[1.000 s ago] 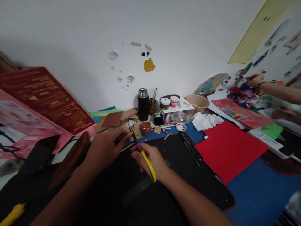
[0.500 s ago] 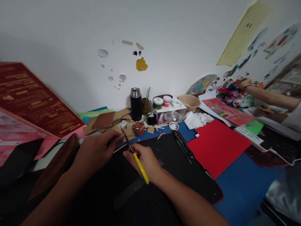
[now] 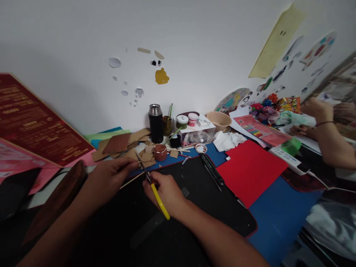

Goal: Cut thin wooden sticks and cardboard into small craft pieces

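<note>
My right hand [image 3: 167,191] grips scissors with yellow handles [image 3: 160,202], their blades pointing up and left, close to the left fingertips. My left hand [image 3: 108,180] is closed, thumb and fingertips pinched together beside the blades; whatever is between them is too small to make out. Below those fingers a thin wooden stick [image 3: 131,181] runs along the edge of the black mat [image 3: 167,237]. Just beyond the blades are torn cardboard pieces [image 3: 147,158] and an open jar of brown paint [image 3: 160,152].
A black thermos [image 3: 156,124], a brush jar [image 3: 167,126] and a box [image 3: 197,135] with paint pots stand by the wall. Rightward lie a box cutter [image 3: 211,170], red paper [image 3: 251,170] and a power strip [image 3: 287,159]. Another person's arm [image 3: 330,133] reaches in at right.
The view has turned slightly, shifting the scene left. The small pale tip seen at my left fingertips no longer shows. My hands keep nearly the same pose. The other person's raised hand moved right.
</note>
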Demonstrator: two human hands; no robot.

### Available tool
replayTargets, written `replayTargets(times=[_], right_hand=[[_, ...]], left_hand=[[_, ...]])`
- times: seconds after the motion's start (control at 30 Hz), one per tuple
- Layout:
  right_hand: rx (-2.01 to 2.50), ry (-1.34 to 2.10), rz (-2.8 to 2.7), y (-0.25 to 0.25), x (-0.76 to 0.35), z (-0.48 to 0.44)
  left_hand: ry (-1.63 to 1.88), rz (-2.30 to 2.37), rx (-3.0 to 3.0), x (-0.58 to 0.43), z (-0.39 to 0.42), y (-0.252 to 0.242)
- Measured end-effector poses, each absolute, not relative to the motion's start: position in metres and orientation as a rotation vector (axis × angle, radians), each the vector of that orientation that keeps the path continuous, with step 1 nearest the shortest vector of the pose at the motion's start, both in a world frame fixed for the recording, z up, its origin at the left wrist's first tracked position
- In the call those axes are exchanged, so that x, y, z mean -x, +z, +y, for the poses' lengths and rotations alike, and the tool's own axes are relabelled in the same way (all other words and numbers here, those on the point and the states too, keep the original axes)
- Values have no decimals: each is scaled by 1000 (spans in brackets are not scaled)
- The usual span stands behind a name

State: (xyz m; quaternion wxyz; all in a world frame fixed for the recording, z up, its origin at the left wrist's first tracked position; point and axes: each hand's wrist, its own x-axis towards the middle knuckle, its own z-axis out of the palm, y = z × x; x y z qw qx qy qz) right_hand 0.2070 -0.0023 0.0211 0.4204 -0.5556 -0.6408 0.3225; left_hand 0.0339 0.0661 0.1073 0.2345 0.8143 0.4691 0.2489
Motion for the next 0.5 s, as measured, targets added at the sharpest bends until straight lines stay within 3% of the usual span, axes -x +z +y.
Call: replayTargets(times=[0.5], right_hand=[[1435, 737, -1677, 28, -210, -5]], left_hand=[[652, 1230, -2147, -38, 59, 129]])
